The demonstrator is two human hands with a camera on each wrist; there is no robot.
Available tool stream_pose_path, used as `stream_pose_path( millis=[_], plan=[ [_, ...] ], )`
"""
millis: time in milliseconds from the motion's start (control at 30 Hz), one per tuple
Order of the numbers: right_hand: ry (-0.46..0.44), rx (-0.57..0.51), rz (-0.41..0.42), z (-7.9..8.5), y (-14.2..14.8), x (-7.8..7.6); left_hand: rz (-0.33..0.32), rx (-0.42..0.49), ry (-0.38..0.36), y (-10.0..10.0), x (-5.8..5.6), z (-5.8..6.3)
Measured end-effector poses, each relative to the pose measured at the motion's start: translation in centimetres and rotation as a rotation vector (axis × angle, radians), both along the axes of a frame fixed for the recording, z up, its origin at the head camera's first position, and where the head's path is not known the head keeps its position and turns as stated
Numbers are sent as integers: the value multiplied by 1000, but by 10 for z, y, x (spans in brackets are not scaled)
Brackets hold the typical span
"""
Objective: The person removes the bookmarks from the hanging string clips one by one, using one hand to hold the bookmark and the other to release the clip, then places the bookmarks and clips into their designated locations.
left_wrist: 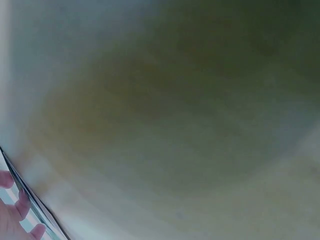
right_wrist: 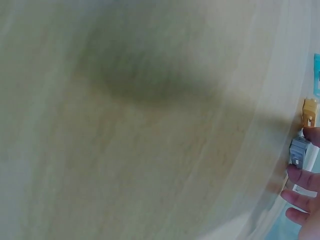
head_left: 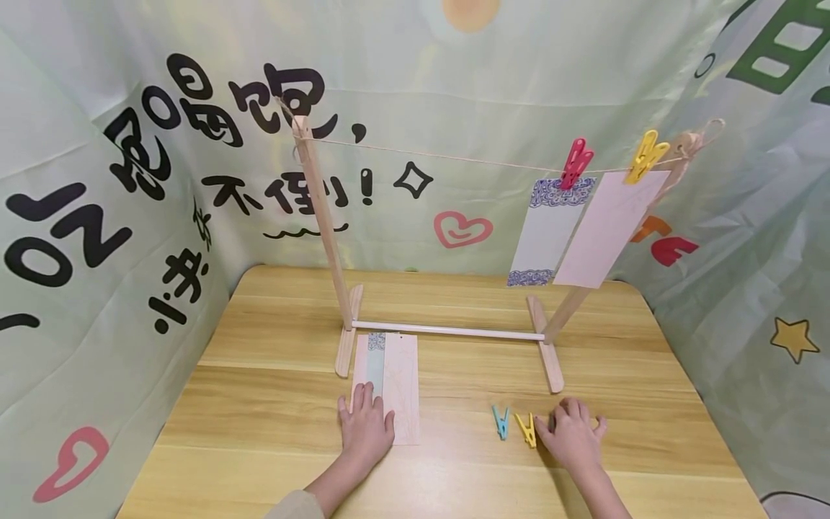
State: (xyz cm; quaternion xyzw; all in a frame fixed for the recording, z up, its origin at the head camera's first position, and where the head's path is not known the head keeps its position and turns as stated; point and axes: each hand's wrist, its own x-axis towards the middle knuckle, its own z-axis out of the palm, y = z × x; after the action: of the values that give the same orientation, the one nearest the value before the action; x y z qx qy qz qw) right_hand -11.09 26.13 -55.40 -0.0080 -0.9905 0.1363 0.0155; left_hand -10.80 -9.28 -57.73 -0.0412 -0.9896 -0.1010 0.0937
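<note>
My left hand (head_left: 367, 427) rests on a few paper cards lying on the table, its fingers spread over their left part. The top pale pink card (head_left: 402, 389) leaves a strip of a blue-patterned card (head_left: 376, 357) showing. My right hand (head_left: 576, 436) is at the table on the right. In the right wrist view its thumb and forefinger pinch a grey clothespin (right_wrist: 299, 151), mostly hidden in the head view. Just left of that hand lie a yellow clothespin (head_left: 527, 430) and a blue clothespin (head_left: 501, 422).
Behind the hands stands a wooden frame (head_left: 324, 223) with a string (head_left: 415, 153) across its top and a white rod (head_left: 447, 331) below. A red clothespin (head_left: 576, 164) holds a blue-patterned card (head_left: 551, 223) on the string; another yellow clothespin (head_left: 646, 156) holds a pink card (head_left: 609, 231).
</note>
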Motion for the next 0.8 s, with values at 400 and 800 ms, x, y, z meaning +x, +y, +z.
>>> stream_pose_path(
  millis=[400,800],
  plan=[
    [24,51,34,1,-1,1,-21,-61,-36,-1,0,0],
    [35,64,32,-2,-1,0,-31,-89,-2,-2,0,-2]
  ],
)
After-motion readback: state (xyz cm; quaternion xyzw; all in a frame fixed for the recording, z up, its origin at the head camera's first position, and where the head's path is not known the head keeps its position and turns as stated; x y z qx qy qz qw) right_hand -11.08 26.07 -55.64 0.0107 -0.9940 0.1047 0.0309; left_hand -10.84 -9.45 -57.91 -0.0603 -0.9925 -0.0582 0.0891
